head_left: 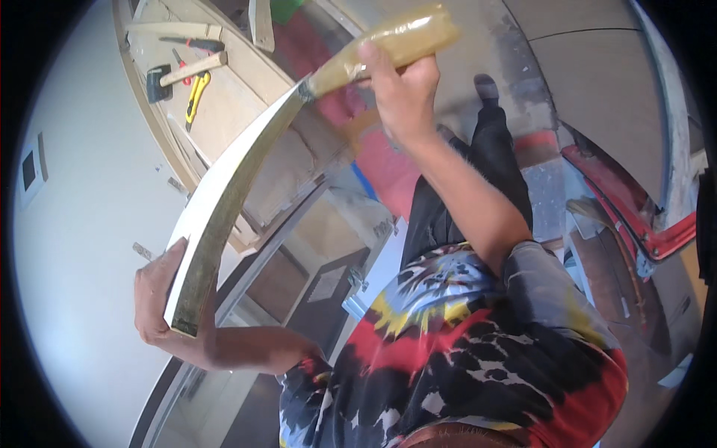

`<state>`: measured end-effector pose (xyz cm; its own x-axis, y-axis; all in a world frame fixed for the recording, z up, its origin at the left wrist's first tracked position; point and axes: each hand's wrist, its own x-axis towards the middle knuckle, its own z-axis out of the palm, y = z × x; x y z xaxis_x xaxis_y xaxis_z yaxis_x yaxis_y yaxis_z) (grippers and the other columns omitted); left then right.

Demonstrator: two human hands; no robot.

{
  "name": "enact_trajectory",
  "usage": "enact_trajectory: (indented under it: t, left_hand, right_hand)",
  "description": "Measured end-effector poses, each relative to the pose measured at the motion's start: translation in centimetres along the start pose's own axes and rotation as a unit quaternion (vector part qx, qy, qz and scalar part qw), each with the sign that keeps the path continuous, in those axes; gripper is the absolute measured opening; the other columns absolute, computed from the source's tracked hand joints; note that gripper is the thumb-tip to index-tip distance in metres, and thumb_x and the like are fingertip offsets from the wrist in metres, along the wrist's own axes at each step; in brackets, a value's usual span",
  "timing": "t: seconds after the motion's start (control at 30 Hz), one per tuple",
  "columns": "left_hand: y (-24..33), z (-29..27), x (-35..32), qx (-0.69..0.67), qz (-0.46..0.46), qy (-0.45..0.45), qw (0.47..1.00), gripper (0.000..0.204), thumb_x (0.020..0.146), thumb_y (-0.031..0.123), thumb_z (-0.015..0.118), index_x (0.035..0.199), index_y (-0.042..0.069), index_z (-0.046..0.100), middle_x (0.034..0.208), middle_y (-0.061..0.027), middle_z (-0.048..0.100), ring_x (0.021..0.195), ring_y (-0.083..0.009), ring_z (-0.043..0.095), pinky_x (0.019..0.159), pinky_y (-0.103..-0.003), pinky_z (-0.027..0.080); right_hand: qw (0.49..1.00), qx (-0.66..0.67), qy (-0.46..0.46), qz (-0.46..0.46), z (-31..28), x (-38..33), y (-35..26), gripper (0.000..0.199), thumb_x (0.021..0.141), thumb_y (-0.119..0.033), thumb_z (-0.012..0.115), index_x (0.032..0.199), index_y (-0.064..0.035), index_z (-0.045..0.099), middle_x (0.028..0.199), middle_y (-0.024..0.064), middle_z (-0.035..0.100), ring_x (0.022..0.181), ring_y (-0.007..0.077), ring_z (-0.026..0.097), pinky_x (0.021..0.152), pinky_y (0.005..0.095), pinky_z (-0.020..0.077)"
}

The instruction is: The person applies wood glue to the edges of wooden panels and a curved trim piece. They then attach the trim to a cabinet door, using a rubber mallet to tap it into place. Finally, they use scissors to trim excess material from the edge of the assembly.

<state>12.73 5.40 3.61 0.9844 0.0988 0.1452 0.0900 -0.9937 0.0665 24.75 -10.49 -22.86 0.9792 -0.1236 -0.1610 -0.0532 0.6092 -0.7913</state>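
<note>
My left hand (160, 295) is closed around the near end of a long curved strip (224, 187), pale on its broad face and brownish along the narrow side. In my right hand (407, 93) is a clear plastic bottle (411, 39) of yellowish-amber liquid, tilted with its neck toward the strip. The dark tip of the bottle meets or overlaps the strip's far end; I cannot tell if they touch. The thumb lies on the bottle's upper side, with fingers underneath. Some left fingers are hidden behind the strip.
A wooden workbench (246, 82) holds a mallet (158, 84), a yellow utility knife (196, 101) and a red-and-black handled tool (194, 43). A pale wall with a switch (30, 170) stands at the left. On the right is a red metal frame (665, 237). Reddish material (388, 168) covers part of the floor.
</note>
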Motion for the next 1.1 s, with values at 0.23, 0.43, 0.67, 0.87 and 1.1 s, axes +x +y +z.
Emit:
enact_trajectory:
  t: [0.23,0.43,0.67,0.87,1.1]
  left_hand:
    - [0.0,0.3,-0.1,-0.011,-0.018,0.007,1.000,0.042,0.058,-0.004,0.080,0.100,0.001,0.076,0.086,-0.0130,0.074,0.077,-0.0217,0.068,0.072,-0.031,0.051]
    - [-0.7,0.4,-0.7,0.028,-0.062,0.023,0.997,0.041,0.061,-0.006,0.082,0.101,0.001,0.076,0.086,-0.0128,0.074,0.078,-0.0212,0.068,0.072,-0.031,0.053]
    - [0.0,0.0,0.5,0.010,0.007,-0.006,1.000,0.031,0.072,-0.007,0.077,0.102,0.001,0.076,0.087,-0.0057,0.071,0.080,-0.0138,0.067,0.072,-0.027,0.055]
    - [-0.7,-0.2,0.7,0.057,0.020,-0.027,0.998,0.033,0.068,-0.007,0.078,0.100,-0.001,0.075,0.087,-0.0086,0.072,0.077,-0.0161,0.067,0.069,-0.027,0.053]
    - [-1.4,0.0,1.5,0.008,0.040,-0.011,0.999,0.031,0.069,-0.008,0.078,0.099,-0.002,0.075,0.086,-0.0095,0.072,0.075,-0.0148,0.066,0.065,-0.026,0.052]
  right_hand:
    - [0.998,0.004,-0.020,-0.065,-0.2,-1.5,0.2,0.031,0.092,-0.015,0.074,0.110,0.0024,0.056,0.098,0.0095,0.067,0.085,0.0151,0.068,0.074,0.0277,0.0582]
    - [0.993,-0.059,0.048,-0.087,-1.2,0.7,1.5,0.036,0.088,-0.016,0.078,0.110,0.0008,0.056,0.092,0.0082,0.069,0.082,0.0156,0.066,0.076,0.0306,0.0545]
    - [0.997,-0.012,0.058,-0.057,-1.0,-0.2,2.3,0.034,0.088,-0.016,0.078,0.108,0.0024,0.057,0.096,0.0086,0.068,0.085,0.0157,0.067,0.078,0.0321,0.0543]
    - [0.998,0.014,0.052,-0.042,-1.8,-0.3,2.9,0.036,0.090,-0.016,0.076,0.111,0.0020,0.054,0.098,0.0086,0.067,0.087,0.0161,0.067,0.077,0.0315,0.0559]
    - [0.996,-0.011,0.042,-0.073,-1.3,0.6,2.6,0.036,0.090,-0.016,0.076,0.112,0.0018,0.053,0.099,0.0093,0.067,0.086,0.0160,0.067,0.075,0.0316,0.0569]
